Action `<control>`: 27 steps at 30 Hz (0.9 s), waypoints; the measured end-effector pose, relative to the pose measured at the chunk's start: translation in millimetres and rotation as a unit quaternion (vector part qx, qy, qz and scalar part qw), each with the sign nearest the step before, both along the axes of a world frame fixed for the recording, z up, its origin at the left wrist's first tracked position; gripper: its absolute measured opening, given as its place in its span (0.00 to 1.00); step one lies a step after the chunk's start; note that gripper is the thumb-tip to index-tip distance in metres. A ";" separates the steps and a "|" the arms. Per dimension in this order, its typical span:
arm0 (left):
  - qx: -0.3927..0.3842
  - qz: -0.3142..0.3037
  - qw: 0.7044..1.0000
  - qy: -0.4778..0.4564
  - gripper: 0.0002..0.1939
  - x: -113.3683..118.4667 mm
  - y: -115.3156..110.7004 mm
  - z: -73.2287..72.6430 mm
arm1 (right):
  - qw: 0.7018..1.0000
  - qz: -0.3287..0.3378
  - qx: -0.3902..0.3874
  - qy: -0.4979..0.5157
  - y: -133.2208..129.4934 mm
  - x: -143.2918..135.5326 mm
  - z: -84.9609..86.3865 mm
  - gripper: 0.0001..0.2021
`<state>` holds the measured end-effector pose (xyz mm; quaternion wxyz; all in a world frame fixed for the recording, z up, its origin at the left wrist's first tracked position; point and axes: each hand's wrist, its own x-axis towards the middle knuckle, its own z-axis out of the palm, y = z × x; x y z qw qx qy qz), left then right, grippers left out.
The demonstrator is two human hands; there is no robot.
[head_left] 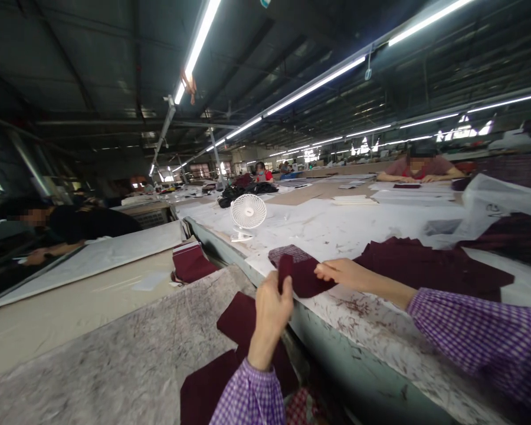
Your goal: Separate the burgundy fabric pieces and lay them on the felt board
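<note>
My left hand [272,304] is closed on a maroon fabric piece [285,267], pinched between thumb and fingers and standing up from the grip. Beside it my right hand [343,273] has its fingertips pinched together at the right edge of a maroon fabric stack [307,280] on the white table; what they hold, if anything, is too small to make out. A speckled patch covers the stack's far end. Below my left arm, more maroon pieces [236,319] lie over the edge of the grey-mottled table and partly across the gap.
A white fan [248,211] stands beyond my hands. Maroon cloth [429,268] is spread at the right, near clear plastic sheeting [508,203]. Another maroon bundle [192,262] sits at the left table's edge. Co-workers lean over tables at left [79,221] and right [420,167].
</note>
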<state>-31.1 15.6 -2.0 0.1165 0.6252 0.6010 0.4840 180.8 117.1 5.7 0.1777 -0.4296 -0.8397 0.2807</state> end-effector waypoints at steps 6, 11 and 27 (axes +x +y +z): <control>0.031 -0.209 0.965 0.156 0.10 57.5 -47.7 -14.5 | 0.960 -0.027 -0.261 0.097 -34.9 26.7 12.8 0.36; 0.057 -0.303 0.942 0.135 0.10 56.4 -56.7 -6.4 | 0.981 0.044 -0.174 0.076 -57.4 40.2 20.6 0.28; -0.009 -0.188 0.935 0.302 0.16 95.7 24.7 -12.0 | 0.982 0.045 0.147 -0.105 -43.5 81.0 26.9 0.10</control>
